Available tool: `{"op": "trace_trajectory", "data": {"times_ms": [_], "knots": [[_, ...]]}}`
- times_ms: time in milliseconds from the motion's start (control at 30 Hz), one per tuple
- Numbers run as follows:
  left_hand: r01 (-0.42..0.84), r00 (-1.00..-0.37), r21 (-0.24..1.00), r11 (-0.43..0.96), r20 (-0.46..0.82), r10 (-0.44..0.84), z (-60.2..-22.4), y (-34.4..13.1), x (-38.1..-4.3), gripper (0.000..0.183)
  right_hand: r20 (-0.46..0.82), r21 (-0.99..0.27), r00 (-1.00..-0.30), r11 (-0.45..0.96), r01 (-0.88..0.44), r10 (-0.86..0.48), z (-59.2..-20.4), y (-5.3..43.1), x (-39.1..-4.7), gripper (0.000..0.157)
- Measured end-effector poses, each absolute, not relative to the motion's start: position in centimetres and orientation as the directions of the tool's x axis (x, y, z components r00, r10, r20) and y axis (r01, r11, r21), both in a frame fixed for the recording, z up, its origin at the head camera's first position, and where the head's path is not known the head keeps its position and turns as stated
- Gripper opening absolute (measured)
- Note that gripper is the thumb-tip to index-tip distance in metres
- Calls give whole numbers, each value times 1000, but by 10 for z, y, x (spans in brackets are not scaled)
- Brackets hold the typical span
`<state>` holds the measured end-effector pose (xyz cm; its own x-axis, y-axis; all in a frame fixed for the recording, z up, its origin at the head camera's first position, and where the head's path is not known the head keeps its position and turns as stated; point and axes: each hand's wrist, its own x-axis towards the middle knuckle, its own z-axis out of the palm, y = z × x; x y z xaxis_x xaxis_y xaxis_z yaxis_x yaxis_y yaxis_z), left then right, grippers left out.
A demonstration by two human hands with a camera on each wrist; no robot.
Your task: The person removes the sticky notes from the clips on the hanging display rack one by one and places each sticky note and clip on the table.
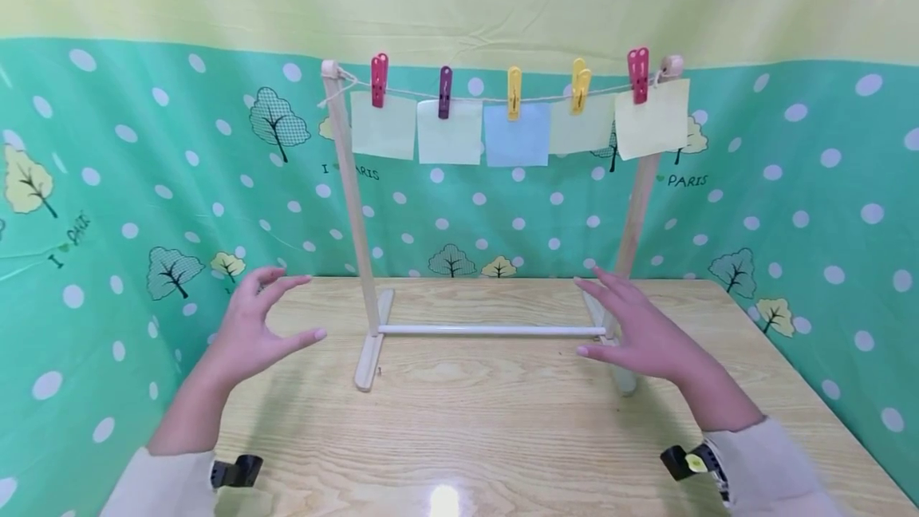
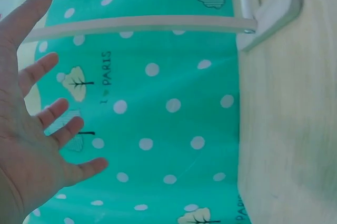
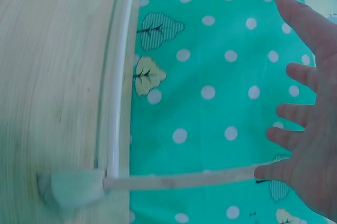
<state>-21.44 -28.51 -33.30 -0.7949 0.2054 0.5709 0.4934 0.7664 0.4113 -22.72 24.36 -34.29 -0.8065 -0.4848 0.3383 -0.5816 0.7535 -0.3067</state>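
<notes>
Plainly, both hands are empty: the left hand [image 1: 251, 325] and the right hand [image 1: 639, 329] hover over the table [image 1: 474, 437], fingers spread wide and thumbs well apart, with a wooden rack [image 1: 353, 190] beyond them whose string [image 1: 409, 92] bears the pegged papers [image 1: 448, 134] in a row. The likeliest trouble, judged from here, is a knock: a finger or sleeve [image 1: 761, 465] catching the right post [image 1: 639, 214], which the right hand overlaps in the head view, could rock the rack and set the papers swinging; whether that hand touches it cannot be told. A careless tug might also free a sheet, since each hangs by a single peg. Counted, there are five papers, one of them blue; five pegs, namely two red pegs [image 1: 379, 82], two yellow pegs [image 1: 514, 94] and one purple peg [image 1: 445, 94]; two posts, two feet [image 1: 368, 361], one white crossbar [image 1: 491, 330] and one string
</notes>
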Motion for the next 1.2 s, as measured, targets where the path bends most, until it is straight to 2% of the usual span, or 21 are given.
{"op": "trace_trajectory", "data": {"times_ms": [333,567,867,1200], "knots": [[560,-750,386,733,612,250,-314,-278,-221,80,322,-355,-801,721,-596,-505,-333,214,-232,91],[560,-768,430,708,590,249,-303,-274,-221,81,328,-409,-800,688,-599,-502,-329,200,-233,90],[553,-786,480,681,572,235,-292,-272,-221,75,377,-407,-755,636,-656,-537,-325,185,-237,94],[540,-800,493,682,554,233,-280,-269,-221,73,422,-409,-740,619,-671,-524,-322,170,-241,76]]}}
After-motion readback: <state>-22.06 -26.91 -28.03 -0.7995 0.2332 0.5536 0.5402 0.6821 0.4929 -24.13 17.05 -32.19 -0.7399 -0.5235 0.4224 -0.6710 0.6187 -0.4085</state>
